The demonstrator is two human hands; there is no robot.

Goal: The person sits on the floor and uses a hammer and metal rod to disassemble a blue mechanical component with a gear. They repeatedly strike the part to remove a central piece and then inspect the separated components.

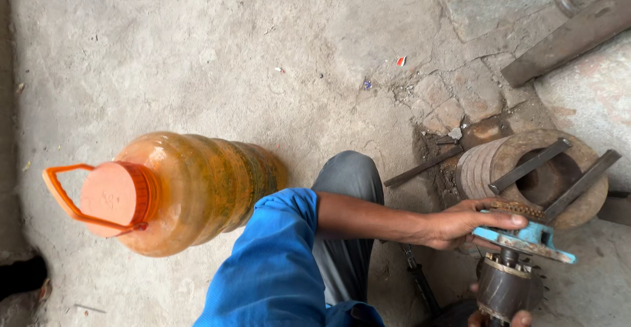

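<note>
A large clear plastic jug of amber liquid with an orange cap and handle (177, 192) stands at the lower left of the frame on the grey concrete floor (197, 51). At the right, a rusty round metal drum crossed by two flat bars (536, 176) sits near the hands. The left hand (460, 222), from a blue sleeve, grips a light-blue metal bracket (526, 238) atop a dark cylindrical motor part (506, 287). The right hand (503, 318) shows only fingertips beneath that part; its grip cannot be told.
</note>
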